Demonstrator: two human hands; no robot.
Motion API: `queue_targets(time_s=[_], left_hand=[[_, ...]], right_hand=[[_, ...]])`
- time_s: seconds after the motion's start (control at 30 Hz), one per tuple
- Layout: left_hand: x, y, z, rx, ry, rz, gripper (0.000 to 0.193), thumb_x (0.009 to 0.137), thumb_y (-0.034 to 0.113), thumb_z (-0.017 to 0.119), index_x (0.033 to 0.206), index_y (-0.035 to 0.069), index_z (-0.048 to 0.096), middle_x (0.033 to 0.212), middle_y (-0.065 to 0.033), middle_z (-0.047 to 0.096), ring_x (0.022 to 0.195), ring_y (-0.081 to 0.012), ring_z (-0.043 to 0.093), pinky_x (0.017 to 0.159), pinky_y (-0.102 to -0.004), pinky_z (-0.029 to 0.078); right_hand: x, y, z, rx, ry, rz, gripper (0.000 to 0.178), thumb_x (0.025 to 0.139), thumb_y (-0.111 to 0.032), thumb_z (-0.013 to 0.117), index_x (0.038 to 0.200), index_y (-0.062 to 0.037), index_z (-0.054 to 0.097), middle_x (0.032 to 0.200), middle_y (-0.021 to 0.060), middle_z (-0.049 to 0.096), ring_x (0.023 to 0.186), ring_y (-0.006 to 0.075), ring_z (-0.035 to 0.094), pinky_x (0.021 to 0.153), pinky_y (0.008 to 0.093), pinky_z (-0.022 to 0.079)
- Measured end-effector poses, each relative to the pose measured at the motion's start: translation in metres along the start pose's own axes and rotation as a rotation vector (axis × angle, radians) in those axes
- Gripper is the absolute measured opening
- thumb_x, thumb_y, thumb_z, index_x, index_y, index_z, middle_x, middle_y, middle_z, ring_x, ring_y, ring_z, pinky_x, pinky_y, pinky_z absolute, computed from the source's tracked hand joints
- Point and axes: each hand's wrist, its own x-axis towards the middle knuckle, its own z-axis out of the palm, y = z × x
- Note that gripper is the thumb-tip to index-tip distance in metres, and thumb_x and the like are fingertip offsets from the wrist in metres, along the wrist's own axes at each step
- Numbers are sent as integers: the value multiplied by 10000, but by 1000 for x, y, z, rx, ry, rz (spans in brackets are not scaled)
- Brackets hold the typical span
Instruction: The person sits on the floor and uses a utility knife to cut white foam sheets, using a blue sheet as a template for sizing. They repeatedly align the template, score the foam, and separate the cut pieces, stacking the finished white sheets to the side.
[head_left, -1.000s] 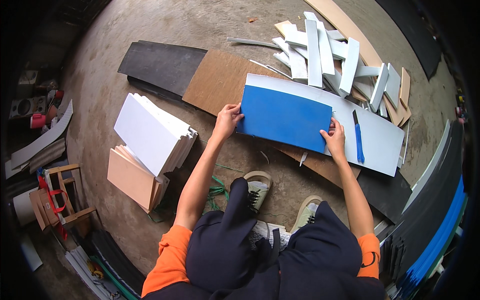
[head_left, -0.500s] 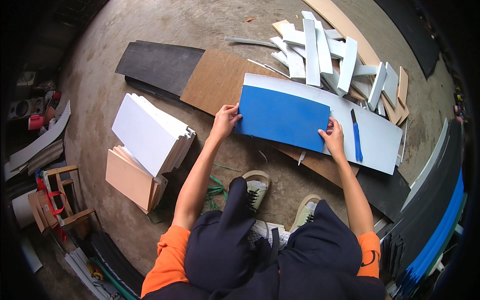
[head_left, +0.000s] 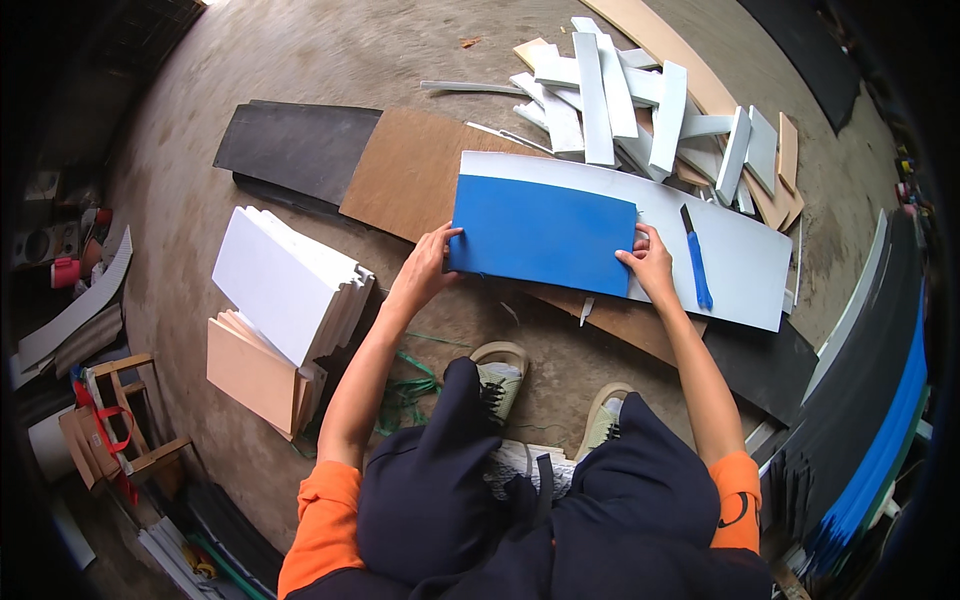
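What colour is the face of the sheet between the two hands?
The sheet is plain blue; the head view shows it best.

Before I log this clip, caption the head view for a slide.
Left hand and right hand hold opposite ends of a blue sheet over a white board bearing a utility knife.

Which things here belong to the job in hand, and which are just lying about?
Likely in the job:
blue sheet, held by left hand and right hand
white sheet beneath it
knife on the white sheet

Seemingly just lying about:
white strips
white boards
green string
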Motion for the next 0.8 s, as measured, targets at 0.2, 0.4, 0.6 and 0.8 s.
queue_targets(time_s=[0.2,0.4,0.6,0.8], left_hand=[[-4,5,1,7,-19,-40,727,546,-11,727,1220,70,468,1155,-130,530,893,-261,544,834,-338,464],[-8,0,6,173,8,33,725,564,21,723,1237,79,458,1161,-151,533,882,-268,554,826,-331,465],[-6,11,13,298,-14,56,705,590,13,698,1242,21,431,1186,-184,492,961,-291,523,865,-338,443],[-7,8,8,307,-45,67,697,597,16,697,1241,13,429,1162,-164,514,952,-291,531,849,-345,449]], right_hand=[[0,8,-3,127,-58,8,613,645,-89,735,1195,-56,466,844,91,575,731,161,597,653,276,503],[1,7,-8,202,-92,28,593,653,-53,710,1195,-66,469,880,87,571,758,154,593,678,274,499],[-4,9,-3,185,2,-12,521,655,-45,708,1136,-60,509,847,70,591,742,138,588,670,268,496],[-6,2,-5,177,-23,16,493,646,-58,714,1101,-56,524,817,75,600,713,137,590,656,267,496]])
